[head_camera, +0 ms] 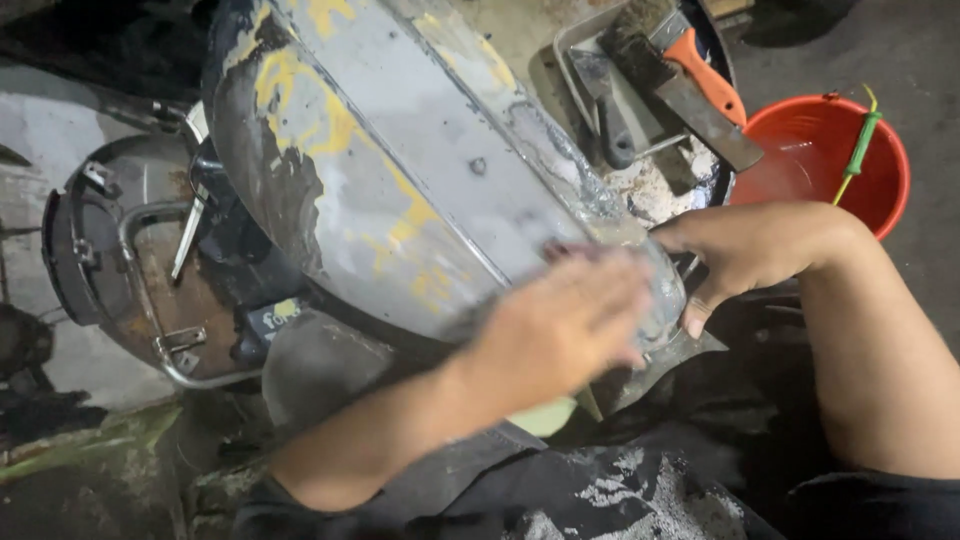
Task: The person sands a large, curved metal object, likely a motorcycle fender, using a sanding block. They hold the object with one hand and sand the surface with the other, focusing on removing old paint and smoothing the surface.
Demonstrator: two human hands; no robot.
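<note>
A large curved grey body panel (400, 170) with patches of yellow paint lies tilted across my lap, and its surface is wet near the lower end. My left hand (560, 320) lies flat on the panel's lower end and is blurred by motion. A small dark reddish piece shows at its fingertips, but I cannot tell what it is. At the lower right rim, my right hand (750, 250) grips the panel's edge, thumb underneath.
A red bucket (880, 190) holding water and a green stick (860, 145) stands at the right. Behind the panel a grey tray (570, 50) holds a scraper with an orange handle (705, 85) and a dark brush. A dark vehicle frame part with metal brackets (130, 260) sits on the left.
</note>
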